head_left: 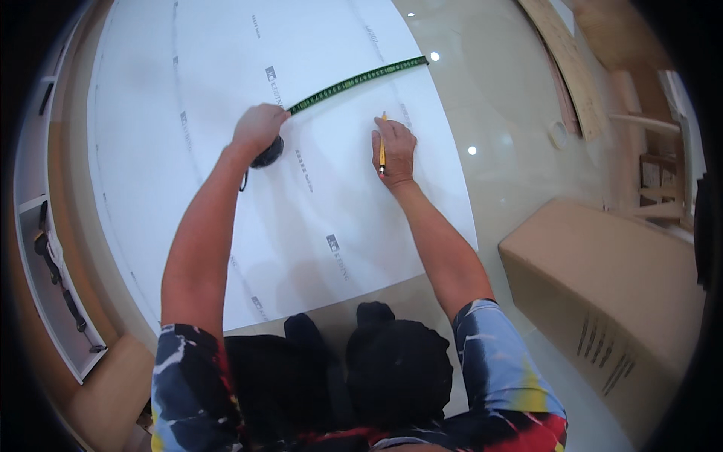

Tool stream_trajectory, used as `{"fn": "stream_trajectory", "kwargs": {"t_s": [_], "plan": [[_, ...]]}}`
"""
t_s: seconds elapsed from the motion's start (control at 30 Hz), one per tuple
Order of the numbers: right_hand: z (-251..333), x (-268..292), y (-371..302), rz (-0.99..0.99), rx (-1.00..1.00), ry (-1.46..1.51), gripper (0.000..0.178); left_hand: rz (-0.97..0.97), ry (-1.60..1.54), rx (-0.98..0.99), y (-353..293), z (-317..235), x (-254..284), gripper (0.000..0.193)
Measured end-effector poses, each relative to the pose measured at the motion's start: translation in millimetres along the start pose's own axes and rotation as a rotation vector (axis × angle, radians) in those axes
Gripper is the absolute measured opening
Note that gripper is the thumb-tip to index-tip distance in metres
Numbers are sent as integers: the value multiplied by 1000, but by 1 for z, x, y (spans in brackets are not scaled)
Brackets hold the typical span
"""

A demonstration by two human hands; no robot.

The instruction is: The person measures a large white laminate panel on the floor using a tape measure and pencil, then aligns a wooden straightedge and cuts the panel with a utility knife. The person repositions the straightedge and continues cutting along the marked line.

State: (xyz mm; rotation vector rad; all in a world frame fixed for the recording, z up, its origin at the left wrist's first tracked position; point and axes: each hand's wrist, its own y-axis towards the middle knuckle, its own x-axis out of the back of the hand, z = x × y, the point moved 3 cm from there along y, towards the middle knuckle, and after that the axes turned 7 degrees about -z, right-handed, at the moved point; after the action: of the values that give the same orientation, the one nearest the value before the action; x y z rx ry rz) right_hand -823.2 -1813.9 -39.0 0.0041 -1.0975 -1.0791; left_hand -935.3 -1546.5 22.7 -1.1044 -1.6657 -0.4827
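A large white printed board (pixel 203 45) lies flat on the floor in front of me. My left hand (pixel 260 129) is closed on a tape measure, whose dark round case (pixel 269 153) shows below the palm. From it the green tape blade (pixel 354 80) runs out to the right, with its end at the board's right edge. My right hand (pixel 397 151) rests over the board, nearer to me than the blade, its fingers around a yellow pencil (pixel 382 154). The pencil's tip points away from me, and its pink eraser end toward me.
To the right stands a big brown cardboard box (pixel 595 264). Wooden planks (pixel 557 60) and a roll of tape (pixel 558 134) lie on the shiny floor (pixel 489 105) at the far right. A white shelf unit (pixel 56 301) holding dark tools runs along the left.
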Motion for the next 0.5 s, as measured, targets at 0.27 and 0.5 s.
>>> {"fn": "stream_trajectory", "kwargs": {"t_s": [0.27, 0.5], "plan": [[2, -16, 1, 111, -59, -62, 38, 29, 208, -96, 72, 32, 8, 33], [-4, -16, 6, 130, -80, -59, 40, 7, 147, 41, 80, 48, 12, 31]]}}
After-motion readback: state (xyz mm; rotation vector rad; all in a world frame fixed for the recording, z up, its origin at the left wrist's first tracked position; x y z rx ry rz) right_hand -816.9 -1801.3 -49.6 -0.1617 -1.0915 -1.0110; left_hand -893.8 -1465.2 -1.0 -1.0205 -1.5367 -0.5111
